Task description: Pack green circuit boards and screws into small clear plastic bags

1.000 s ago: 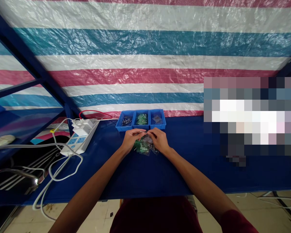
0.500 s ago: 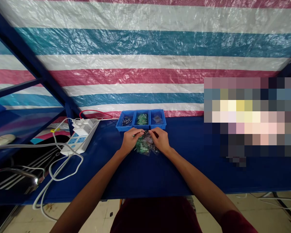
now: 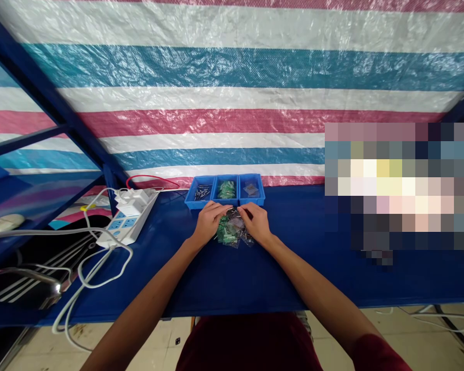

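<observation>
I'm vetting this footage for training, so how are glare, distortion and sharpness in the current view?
Head view: glare streaks the striped sheet; wide-angle stretch toward the edges; coarse pixelation hides an area at right; the pile of small bags is too small to judge focus.

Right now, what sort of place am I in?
Probably a small workshop or sorting station: a blue table, three blue bins of small parts, and a striped plastic sheet behind.

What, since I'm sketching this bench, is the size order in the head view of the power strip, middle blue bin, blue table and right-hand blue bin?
1. Blue table
2. Power strip
3. Middle bin and right-hand bin: too alike to rank.
</observation>
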`<state>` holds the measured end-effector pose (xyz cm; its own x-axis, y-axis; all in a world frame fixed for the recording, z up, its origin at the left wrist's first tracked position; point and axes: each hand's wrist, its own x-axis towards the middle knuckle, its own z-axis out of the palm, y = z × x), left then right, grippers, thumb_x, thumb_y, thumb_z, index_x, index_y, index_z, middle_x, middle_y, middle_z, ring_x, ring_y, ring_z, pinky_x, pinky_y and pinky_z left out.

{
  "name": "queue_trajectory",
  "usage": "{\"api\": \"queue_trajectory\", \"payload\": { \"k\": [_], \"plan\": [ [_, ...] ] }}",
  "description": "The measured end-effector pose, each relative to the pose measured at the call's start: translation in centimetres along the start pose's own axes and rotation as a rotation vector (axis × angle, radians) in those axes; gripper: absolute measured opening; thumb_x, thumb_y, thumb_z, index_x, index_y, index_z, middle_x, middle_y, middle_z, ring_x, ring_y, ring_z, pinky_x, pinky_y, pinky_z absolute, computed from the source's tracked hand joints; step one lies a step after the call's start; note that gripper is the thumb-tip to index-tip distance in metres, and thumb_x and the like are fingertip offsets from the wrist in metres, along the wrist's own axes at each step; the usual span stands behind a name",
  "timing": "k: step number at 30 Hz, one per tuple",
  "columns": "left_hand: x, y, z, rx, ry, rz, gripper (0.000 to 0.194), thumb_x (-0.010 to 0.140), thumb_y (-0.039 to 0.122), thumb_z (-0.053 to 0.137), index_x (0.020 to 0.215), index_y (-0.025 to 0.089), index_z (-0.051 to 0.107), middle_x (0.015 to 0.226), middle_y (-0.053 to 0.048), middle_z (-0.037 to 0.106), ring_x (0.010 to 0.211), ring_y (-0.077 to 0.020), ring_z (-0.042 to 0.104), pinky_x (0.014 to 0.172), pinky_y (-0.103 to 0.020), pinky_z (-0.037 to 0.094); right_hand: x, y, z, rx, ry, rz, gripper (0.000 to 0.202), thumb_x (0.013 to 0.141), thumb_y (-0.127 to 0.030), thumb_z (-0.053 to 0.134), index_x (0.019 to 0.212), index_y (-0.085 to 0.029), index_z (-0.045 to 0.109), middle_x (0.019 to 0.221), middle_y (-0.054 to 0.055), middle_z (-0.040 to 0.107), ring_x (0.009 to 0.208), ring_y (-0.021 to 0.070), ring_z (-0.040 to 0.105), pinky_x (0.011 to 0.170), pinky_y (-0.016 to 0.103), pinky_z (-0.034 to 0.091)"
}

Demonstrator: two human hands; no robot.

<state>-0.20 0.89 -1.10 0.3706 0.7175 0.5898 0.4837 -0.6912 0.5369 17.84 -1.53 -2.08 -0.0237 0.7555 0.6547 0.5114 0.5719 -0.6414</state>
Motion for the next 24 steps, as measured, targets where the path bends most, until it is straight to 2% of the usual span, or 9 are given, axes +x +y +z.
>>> {"api": "queue_trajectory", "payload": {
  "k": [8,16,20,24],
  "plan": [
    [0.0,0.4,0.1,-0.028,0.054,-0.140,0.020,0.084,0.036,0.060,0.093,0.021,0.069,0.072,-0.003,0.068,0.082,-0.0200,0.061,0.078,-0.030,0.045,-0.1,0.1,0.1,0.017,-0.033,-0.039,0.030,0.093,-0.036,0.045,0.084,-0.017,0.066,0.073,0.004,0.063,0.063,0.0144,0.056,0.062,0.026,0.043],
    [-0.2,1.4,0.3,-0.117,0.089,-0.164,0.017,0.080,0.035,0.064,0.085,0.020,0.068,0.066,-0.002,0.069,0.074,-0.0189,0.064,0.078,-0.030,0.049,-0.2,0.5,0.4,0.027,-0.123,-0.033,0.029,0.093,-0.038,0.047,0.085,-0.019,0.067,0.074,0.003,0.063,0.064,0.0139,0.056,0.062,0.025,0.044],
    [-0.1,1.7,0.6,-0.244,0.145,-0.291,0.025,0.074,0.038,0.070,0.088,0.018,0.070,0.070,-0.003,0.070,0.071,-0.0186,0.066,0.075,-0.030,0.051,-0.2,0.3,0.3,0.051,-0.072,-0.040,0.028,0.094,-0.036,0.045,0.085,-0.019,0.066,0.076,0.004,0.065,0.068,0.0145,0.058,0.065,0.025,0.045],
    [0.0,1.7,0.7,-0.343,0.208,-0.369,0.028,0.070,0.043,0.072,0.078,0.016,0.072,0.080,-0.006,0.072,0.070,-0.0186,0.066,0.068,-0.029,0.052,-0.1,0.1,0.0,0.049,-0.019,-0.031,0.028,0.093,-0.037,0.046,0.084,-0.019,0.066,0.075,0.004,0.065,0.068,0.0151,0.059,0.067,0.026,0.047]
  ]
}}
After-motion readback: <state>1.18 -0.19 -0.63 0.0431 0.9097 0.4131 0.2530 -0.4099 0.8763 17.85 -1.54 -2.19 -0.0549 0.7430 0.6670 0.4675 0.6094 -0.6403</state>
